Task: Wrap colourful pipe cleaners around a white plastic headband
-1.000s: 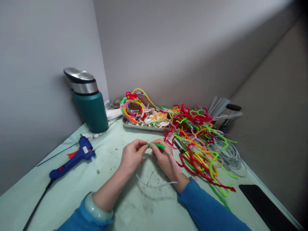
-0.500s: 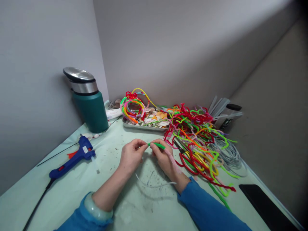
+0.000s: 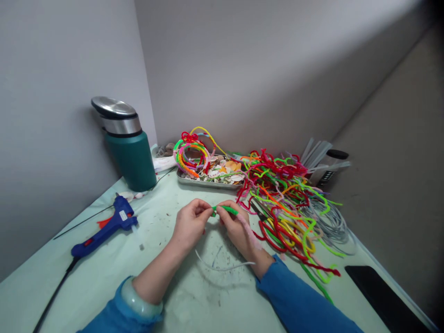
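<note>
Near the middle of the table, my left hand [image 3: 190, 221] pinches the end of a green pipe cleaner [image 3: 229, 210] between thumb and fingertips. My right hand [image 3: 237, 227] grips the same green piece close by, thumb on top. Behind the green stretch, a pale pink fuzzy length [image 3: 247, 227] runs back over the right hand toward the wrist. A thin grey wire [image 3: 224, 268] curves below the hands, its right end by the right wrist; whether it joins the fuzzy strand is hidden.
A blue glue gun [image 3: 104, 229] lies left, before a green bottle [image 3: 130, 162]. Behind the hands stands a metal tray [image 3: 208, 185] of small pieces and colourful rings. At right are tangled pipe cleaners [image 3: 277, 175], scissors, coiled grey wire [image 3: 329, 224] and a black phone-like slab [image 3: 381, 296].
Hardly anything differs. My left fingertips have shifted slightly at the green end, where a small green bit now shows below them.
</note>
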The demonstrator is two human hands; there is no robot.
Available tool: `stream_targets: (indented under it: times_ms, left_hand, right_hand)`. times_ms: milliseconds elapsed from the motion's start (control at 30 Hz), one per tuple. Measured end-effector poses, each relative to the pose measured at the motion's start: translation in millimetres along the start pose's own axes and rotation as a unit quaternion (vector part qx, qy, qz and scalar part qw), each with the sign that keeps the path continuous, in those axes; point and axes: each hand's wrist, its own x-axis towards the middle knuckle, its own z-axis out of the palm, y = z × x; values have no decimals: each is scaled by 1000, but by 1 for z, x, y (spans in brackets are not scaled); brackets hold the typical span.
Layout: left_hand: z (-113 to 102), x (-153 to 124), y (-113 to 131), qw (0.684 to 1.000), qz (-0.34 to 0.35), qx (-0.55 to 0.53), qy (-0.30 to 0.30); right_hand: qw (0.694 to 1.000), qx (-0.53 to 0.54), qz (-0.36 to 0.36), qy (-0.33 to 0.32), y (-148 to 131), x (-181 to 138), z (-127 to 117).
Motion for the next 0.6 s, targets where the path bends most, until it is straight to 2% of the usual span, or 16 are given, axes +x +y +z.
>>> stream_targets:
  times_ms: [367, 467, 600]
  left_hand:
    - [-1, -4, 10, 980, -77, -164, -78]
    - [-1, -5, 11, 978, -80, -173, -88]
    - [0, -5, 9, 987, -61, -121, -84]
  right_hand:
    - [1000, -20, 6, -9, -3, -1, 1]
    - [1000, -18, 4, -3, -2, -1, 2]
    - [1000, -10, 3, 9, 0, -1, 2]
